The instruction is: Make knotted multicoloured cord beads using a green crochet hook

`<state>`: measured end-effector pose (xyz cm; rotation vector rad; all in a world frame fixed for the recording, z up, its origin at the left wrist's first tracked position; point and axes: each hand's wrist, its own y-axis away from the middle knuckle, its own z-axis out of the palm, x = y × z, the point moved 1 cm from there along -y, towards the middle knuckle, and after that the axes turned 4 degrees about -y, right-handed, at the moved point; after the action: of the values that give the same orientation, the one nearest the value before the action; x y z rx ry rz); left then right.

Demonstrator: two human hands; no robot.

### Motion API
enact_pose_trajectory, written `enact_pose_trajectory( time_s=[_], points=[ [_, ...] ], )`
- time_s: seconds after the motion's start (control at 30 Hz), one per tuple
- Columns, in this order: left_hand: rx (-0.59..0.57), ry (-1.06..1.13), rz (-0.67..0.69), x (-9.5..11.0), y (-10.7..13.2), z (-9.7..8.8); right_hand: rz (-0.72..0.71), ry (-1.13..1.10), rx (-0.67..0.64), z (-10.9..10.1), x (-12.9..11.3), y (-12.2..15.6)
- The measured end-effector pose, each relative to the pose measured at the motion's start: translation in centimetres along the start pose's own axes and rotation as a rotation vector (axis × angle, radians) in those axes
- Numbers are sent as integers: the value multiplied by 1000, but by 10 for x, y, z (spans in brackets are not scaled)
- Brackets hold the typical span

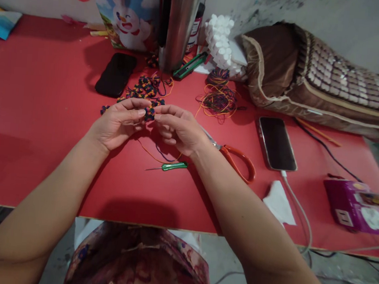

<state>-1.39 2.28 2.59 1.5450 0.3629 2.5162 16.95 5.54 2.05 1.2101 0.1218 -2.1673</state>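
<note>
My left hand (118, 122) and my right hand (181, 129) meet over the red table (47, 103), thumbs and fingers pinching a small knotted cord piece (150, 113) of dark blue, green and orange between them. Thin orange and dark cords trail below it. Just under my hands lies a green-handled hook tool (174, 166) with a thin metal shaft. Scissors (239, 162) with orange handles rest partly hidden behind my right wrist. Behind my hands is a heap of similar knotted pieces (144, 86). A loose tangle of coloured cord (218, 101) sits further right.
A black phone (115, 74) lies back left; another phone (277, 144), plugged into a cable, lies right. A steel flask (179, 26), a printed bag (130, 17), a green box cutter (190, 66) and a brown cushion (314, 78) line the back. A purple box (353, 205) stands far right.
</note>
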Motion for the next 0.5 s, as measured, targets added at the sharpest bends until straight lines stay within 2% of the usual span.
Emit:
enact_pose_trajectory(
  time_s=[0.13,0.27,0.5],
  points=[
    [-7,-63,10,1,2,0,-137,82,55,-2,7,-4],
    [21,-145,3,2,5,2,-199,78,49,0,9,-4],
    [43,-169,20,1,4,5,-143,48,28,2,5,-3]
  ],
)
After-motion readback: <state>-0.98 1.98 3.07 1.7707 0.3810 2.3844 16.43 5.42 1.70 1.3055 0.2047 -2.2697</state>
